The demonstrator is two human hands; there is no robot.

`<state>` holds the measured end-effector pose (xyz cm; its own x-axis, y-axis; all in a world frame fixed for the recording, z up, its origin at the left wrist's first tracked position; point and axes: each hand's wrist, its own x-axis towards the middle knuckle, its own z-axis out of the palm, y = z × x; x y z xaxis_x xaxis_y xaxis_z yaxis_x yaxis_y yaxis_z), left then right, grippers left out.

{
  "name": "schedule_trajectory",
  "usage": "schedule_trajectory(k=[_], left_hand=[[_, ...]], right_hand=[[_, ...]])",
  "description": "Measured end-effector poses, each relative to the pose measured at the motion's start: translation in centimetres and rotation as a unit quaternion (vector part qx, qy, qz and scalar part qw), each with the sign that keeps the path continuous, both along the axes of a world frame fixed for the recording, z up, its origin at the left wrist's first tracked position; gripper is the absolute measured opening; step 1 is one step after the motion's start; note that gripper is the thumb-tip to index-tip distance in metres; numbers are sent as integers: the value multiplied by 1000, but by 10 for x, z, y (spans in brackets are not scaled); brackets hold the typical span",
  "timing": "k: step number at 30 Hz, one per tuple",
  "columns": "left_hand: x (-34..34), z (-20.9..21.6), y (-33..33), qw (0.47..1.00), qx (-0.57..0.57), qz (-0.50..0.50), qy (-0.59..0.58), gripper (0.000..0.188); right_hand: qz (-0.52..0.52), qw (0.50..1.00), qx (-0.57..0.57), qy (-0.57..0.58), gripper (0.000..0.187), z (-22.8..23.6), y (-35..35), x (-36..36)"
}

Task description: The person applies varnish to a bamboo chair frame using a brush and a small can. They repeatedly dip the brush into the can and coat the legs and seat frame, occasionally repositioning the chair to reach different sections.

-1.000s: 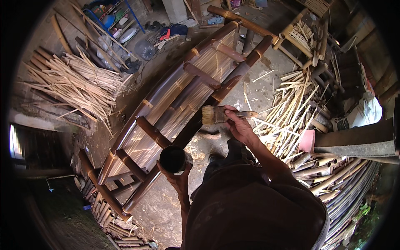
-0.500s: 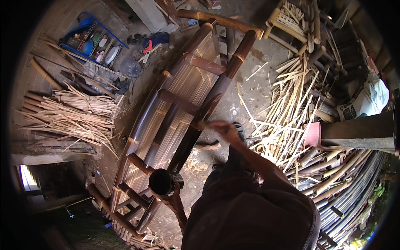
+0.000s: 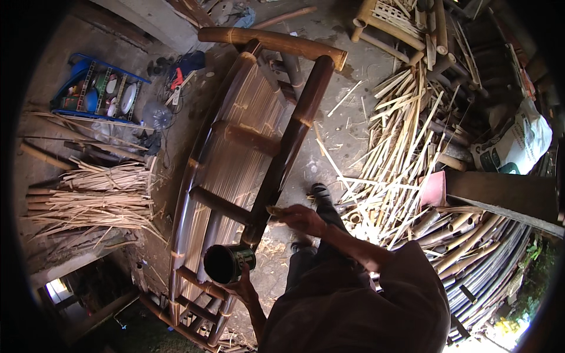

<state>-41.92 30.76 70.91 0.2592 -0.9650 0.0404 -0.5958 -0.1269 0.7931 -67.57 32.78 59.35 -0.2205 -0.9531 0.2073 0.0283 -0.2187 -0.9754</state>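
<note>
A long bamboo bench (image 3: 187, 194), its poles glossy dark brown and its seat made of pale slats, stretches from upper centre to lower left. My left hand (image 3: 240, 288) grips an open can (image 3: 246, 259) from below, above the bench's near rail; the inside of the can looks dark. In my right hand (image 3: 303, 220) is a small tan applicator (image 3: 273, 210); whether it is a brush or a pad I cannot tell. Its tip is at the dark near rail (image 3: 259, 206), beside a crosspiece (image 3: 220, 205).
Split bamboo strips (image 3: 400, 135) lie heaped on the right, with a pile of bamboo poles (image 3: 488, 265) below them. Another strip bundle (image 3: 106, 203) is at the left. A blue rack (image 3: 109, 91) of dishes stands at the upper left. My shoe (image 3: 322, 194) is near the bench.
The view has shifted, moving the bench leftward in it. My right hand has come down along the near rail, nearer the can. My left hand still holds the can.
</note>
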Motion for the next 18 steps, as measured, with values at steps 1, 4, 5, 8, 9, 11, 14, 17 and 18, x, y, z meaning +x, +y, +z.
schedule_trajectory(k=[1, 4, 5, 8, 9, 11, 14, 17, 18], left_hand=[[-12, -2, -9, 999, 27, 7, -42, 96], [-34, -10, -25, 1000, 29, -6, 2, 96], [-43, -12, -32, 999, 30, -18, 18, 96], [-58, -15, -31, 999, 43, 16, 14, 97], [-63, -16, -33, 999, 45, 19, -2, 98], [-66, -15, -35, 998, 51, 28, -39, 100], [-82, -2, -40, 998, 34, 44, -19, 103], [-69, -26, -36, 996, -8, 72, -55, 105], [-70, -25, -41, 997, -3, 65, -39, 105]], right_hand=[[33, 987, -26, 157, 39, -18, -11, -33], [-35, 981, 84, 170, 23, -27, -49, -145], [-98, 973, 59, 198, 19, -36, -62, -198], [-243, 954, -71, 160, 22, -32, -112, -313], [-303, 932, -88, 179, 21, -25, -127, -329], [-302, 925, -73, 220, 17, -23, -136, -315], [-168, 963, 29, 208, 20, -4, -110, -272], [-100, 992, 30, 67, 22, -12, -120, -309], [-133, 989, -23, 65, 15, -7, -136, -329]])
